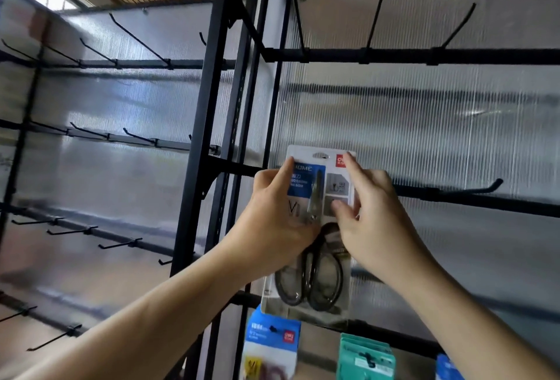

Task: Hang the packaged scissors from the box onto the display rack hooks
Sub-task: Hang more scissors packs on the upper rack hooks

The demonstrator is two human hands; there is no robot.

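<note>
The packaged scissors (318, 282) are being held upright against the display rack (209, 106). Their long axis is running from 12 to 6 o'clock, with the steel blades up and the black loop handles down. The pack is a glossy clear blister on printed card, and its hang slot (320, 155) is sitting at the top edge, at 12 o'clock from both hands.

The left hand (272, 219) is gripping the 9 o'clock edge and the right hand (375, 222) the 3 o'clock edge. The fingers (288, 167) of each are pinching the card, index fingers stretching up toward the slot.

The nearest visible hook (494, 183), thin black wire with an upturned tip, is projecting at 3 o'clock, well apart. Whether another is hiding behind the pack I cannot tell. The ribbed translucent back panel (424, 122) is glinting behind. A blue pack (272, 340) and a teal pack (363, 358) are hanging at 6 o'clock.
</note>
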